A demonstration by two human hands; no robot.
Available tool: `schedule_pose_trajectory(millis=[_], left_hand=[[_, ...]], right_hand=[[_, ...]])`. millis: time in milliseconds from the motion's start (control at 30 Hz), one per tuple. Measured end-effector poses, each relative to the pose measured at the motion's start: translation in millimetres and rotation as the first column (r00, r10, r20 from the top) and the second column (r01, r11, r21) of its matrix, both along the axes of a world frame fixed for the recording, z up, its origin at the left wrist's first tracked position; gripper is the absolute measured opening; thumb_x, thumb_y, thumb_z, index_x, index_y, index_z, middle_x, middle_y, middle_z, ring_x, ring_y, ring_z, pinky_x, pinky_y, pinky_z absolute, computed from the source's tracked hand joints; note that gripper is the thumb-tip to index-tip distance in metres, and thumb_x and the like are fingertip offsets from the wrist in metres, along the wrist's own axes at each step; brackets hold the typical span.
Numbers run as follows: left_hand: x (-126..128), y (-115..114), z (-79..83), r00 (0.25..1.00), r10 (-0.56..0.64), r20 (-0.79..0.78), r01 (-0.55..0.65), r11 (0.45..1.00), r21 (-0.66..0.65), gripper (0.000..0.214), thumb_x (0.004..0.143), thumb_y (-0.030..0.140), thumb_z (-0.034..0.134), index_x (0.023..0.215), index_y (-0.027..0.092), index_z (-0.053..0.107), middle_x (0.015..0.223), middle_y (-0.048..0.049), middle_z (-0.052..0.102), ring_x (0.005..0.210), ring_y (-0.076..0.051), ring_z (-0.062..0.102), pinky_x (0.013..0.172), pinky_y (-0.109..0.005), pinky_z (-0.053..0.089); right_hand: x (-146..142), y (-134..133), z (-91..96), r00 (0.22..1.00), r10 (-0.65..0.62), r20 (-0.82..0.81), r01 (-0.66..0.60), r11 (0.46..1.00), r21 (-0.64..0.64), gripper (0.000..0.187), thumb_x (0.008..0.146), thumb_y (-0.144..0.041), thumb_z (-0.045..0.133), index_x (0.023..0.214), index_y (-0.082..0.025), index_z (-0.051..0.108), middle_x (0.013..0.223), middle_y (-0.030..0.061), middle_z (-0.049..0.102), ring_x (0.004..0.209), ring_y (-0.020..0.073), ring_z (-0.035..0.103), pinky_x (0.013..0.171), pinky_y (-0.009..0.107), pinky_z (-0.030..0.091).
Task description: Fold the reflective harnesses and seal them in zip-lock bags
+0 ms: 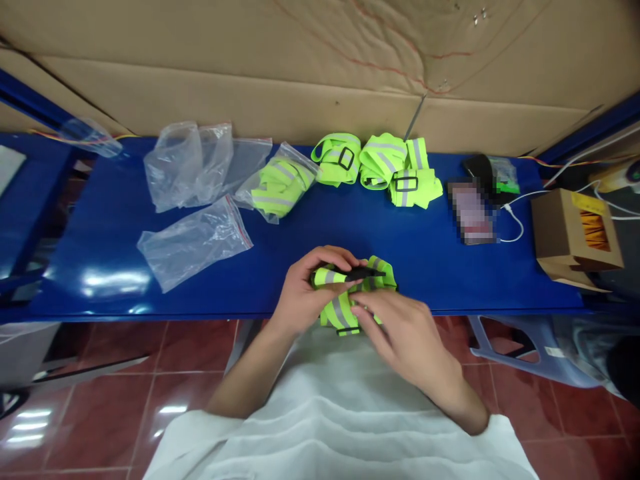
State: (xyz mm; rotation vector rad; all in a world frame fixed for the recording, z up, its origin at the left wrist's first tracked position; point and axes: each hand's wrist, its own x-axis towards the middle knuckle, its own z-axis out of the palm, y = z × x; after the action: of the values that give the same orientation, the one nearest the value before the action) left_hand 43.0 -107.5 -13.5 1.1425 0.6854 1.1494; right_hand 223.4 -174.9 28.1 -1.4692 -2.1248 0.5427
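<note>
At the table's front edge, a neon-yellow reflective strap with grey stripes and black fittings is between my hands. My left hand is closed round its left part, thumb laid across the band. From the right, my right hand pinches the strap near its middle; the fingertips partly hide what they grip. Farther back lie a rolled strap with a black buckle, another bundled strap and a folded strap against it. To their left, a strap in a clear zip bag rests on the table.
Clear plastic bags lie at the back left, with a single bag in front of them. On the right are a phone with a white cable and a cardboard box. A plastic stool stands below the blue table.
</note>
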Motion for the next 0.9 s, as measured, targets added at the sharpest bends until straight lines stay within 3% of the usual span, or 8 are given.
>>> schedule_pose_trajectory(millis=[67,133,267,367,467,600,767,900], left_hand=[[-2,-3,3.6,0.997,-0.015,0.07,0.016,1.0,-0.023,0.027,0.08,0.001,0.081,0.097,0.021,0.072,0.106,-0.003,0.071,0.106,-0.025,0.077,0.1,-0.041,0.062],[-1,-6,7.6,0.986,-0.06,0.154,0.062,0.998,-0.009,0.029,0.08,-0.001,0.08,0.096,0.022,0.072,0.106,-0.0023,0.071,0.108,-0.026,0.076,0.102,-0.043,0.061],[4,-11,10.2,0.979,-0.097,0.181,0.097,0.995,0.007,0.031,0.079,0.002,0.082,0.1,0.023,0.072,0.123,-0.0042,0.069,0.12,-0.026,0.073,0.108,-0.042,0.058],[5,-10,3.1,0.998,-0.031,0.062,0.039,0.992,-0.122,0.051,0.076,0.01,0.088,0.119,0.031,0.069,0.147,-0.0039,0.059,0.132,-0.027,0.066,0.111,-0.037,0.055],[0,-9,-7.4,0.979,-0.143,-0.145,0.096,0.952,-0.292,0.058,0.075,0.019,0.09,0.128,0.025,0.068,0.136,-0.0074,0.068,0.123,-0.026,0.068,0.102,-0.031,0.056],[-8,-13,-13.3,0.935,-0.208,-0.288,0.098,0.93,-0.354,0.026,0.077,0.022,0.084,0.1,0.013,0.076,0.096,-0.006,0.077,0.096,-0.024,0.071,0.086,-0.029,0.057],[-10,-17,-7.5,0.911,-0.008,-0.412,-0.079,0.978,-0.192,0.012,0.076,0.021,0.074,0.068,0.014,0.069,0.068,-0.0015,0.067,0.076,-0.02,0.065,0.072,-0.027,0.055],[-7,-15,-5.2,0.869,0.118,-0.48,-0.209,0.968,-0.141,0.013,0.075,0.017,0.067,0.062,0.016,0.066,0.057,0.0007,0.058,0.07,-0.019,0.062,0.067,-0.027,0.053]], right_hand=[[7,-2,3.3,0.971,-0.223,-0.086,0.232,0.965,0.12,0.05,0.095,-0.036,0.072,0.14,-0.02,0.057,0.136,0.0149,0.066,0.127,0.0297,0.063,0.104,0.042,0.053],[13,2,-0.2,0.925,-0.351,-0.147,0.364,0.928,0.077,0.078,0.089,-0.041,0.078,0.155,-0.017,0.043,0.157,0.0201,0.049,0.145,0.0349,0.049,0.117,0.05,0.045],[17,15,-14.8,0.892,-0.234,-0.387,0.104,0.939,-0.327,0.045,0.095,-0.024,0.061,0.14,-0.023,0.061,0.137,0.0087,0.069,0.121,0.0245,0.069,0.101,0.038,0.056],[19,19,-18.3,0.756,-0.323,-0.57,0.097,0.916,-0.39,0.049,0.085,-0.008,0.055,0.128,-0.027,0.069,0.123,0.0005,0.075,0.104,0.0168,0.073,0.084,0.026,0.057],[22,19,-16.1,0.689,-0.369,-0.624,0.122,0.907,-0.402,0.065,0.075,-0.003,0.052,0.131,-0.031,0.069,0.118,-0.0025,0.076,0.098,0.0146,0.073,0.076,0.022,0.055],[24,19,-16.7,0.765,-0.358,-0.535,0.217,0.926,-0.309,0.069,0.075,-0.002,0.054,0.136,-0.032,0.068,0.118,-0.0029,0.077,0.1,0.0143,0.073,0.087,0.024,0.056],[24,7,-13.6,0.873,-0.407,-0.269,0.416,0.909,-0.026,0.025,0.091,-0.014,0.067,0.111,-0.025,0.076,0.113,0.0,0.078,0.103,0.0167,0.073,0.093,0.026,0.055],[28,-6,3.5,0.921,-0.328,-0.211,0.289,0.937,-0.196,0.012,0.101,-0.03,0.064,0.099,-0.025,0.074,0.092,-0.0012,0.078,0.083,0.0156,0.074,0.077,0.027,0.055]])
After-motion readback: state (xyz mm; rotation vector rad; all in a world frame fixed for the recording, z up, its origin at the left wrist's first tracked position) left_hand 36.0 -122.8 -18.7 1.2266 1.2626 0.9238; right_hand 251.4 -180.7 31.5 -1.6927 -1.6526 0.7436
